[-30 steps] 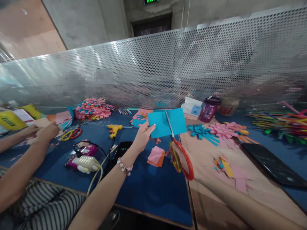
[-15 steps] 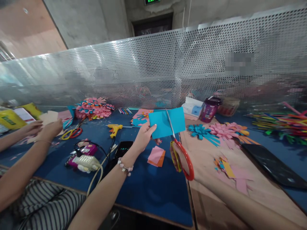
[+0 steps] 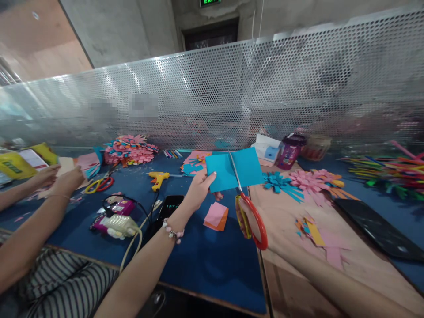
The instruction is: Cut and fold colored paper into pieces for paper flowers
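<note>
My left hand [image 3: 199, 188] pinches the left edge of a blue paper sheet [image 3: 221, 170] and holds it up above the table. My right hand [image 3: 255, 223] grips red-and-yellow scissors [image 3: 252, 216] by the handles. Their blades [image 3: 234, 173] run up through the middle of the sheet, and the right half of the paper tilts away along the cut. A small pink and orange paper stack [image 3: 216, 216] lies on the blue mat [image 3: 198, 256] just below the sheet.
A person at the left, in a striped top, handles paper with both hands [image 3: 56, 179]. Nearby lie a yellow glue gun [image 3: 158, 178], spare scissors [image 3: 98, 183], a cabled device [image 3: 115, 218], a phone [image 3: 170, 205], paper flowers [image 3: 308, 181], a purple cup [image 3: 289, 151] and a dark tablet [image 3: 377, 227]. A perforated metal screen [image 3: 212, 97] closes the back.
The scissors have cut further up the blue sheet, and its right half has swung slightly outward. The person at the left has shifted their hands and paper a little.
</note>
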`<action>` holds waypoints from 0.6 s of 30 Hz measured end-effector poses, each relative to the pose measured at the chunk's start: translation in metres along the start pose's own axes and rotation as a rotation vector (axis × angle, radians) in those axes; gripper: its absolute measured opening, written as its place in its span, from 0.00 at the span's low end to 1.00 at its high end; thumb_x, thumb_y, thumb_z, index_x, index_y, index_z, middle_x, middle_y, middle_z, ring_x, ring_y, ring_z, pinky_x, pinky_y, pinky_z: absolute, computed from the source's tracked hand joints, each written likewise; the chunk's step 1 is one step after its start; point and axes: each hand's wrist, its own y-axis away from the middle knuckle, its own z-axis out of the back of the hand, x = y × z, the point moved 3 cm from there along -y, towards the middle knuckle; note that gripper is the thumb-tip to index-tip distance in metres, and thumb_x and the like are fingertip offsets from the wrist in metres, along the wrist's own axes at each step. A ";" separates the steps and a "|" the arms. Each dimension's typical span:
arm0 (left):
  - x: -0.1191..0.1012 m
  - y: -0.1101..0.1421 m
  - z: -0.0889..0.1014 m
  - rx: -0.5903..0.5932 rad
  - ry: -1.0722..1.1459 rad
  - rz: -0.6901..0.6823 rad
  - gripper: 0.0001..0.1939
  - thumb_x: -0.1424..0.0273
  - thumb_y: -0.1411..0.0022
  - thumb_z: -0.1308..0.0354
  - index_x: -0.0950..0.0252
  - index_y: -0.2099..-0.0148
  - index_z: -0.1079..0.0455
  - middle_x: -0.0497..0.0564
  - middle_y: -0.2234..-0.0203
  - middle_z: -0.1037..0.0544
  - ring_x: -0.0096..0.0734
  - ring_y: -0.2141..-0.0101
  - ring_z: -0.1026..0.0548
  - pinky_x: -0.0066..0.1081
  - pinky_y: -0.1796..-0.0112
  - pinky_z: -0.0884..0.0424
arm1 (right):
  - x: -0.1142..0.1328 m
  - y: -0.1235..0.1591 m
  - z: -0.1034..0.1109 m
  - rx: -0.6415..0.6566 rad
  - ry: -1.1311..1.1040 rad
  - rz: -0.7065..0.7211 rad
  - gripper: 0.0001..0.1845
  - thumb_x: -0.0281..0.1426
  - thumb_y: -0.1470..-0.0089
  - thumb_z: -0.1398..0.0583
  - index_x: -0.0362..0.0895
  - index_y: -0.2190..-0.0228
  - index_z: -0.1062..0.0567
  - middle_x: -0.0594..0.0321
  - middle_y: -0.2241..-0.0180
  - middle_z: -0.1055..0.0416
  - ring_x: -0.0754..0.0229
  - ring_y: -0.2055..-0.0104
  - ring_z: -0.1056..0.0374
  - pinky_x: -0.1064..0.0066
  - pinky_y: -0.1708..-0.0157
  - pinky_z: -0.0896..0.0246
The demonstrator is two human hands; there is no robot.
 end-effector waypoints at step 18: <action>0.003 -0.001 0.000 0.014 -0.033 -0.003 0.14 0.59 0.41 0.49 0.66 0.61 0.37 0.46 0.84 0.29 0.29 0.86 0.30 0.29 0.84 0.31 | -0.002 -0.001 0.000 -0.018 0.009 -0.024 0.22 0.53 0.54 0.46 0.46 0.72 0.37 0.69 0.84 0.44 0.66 0.85 0.44 0.74 0.87 0.50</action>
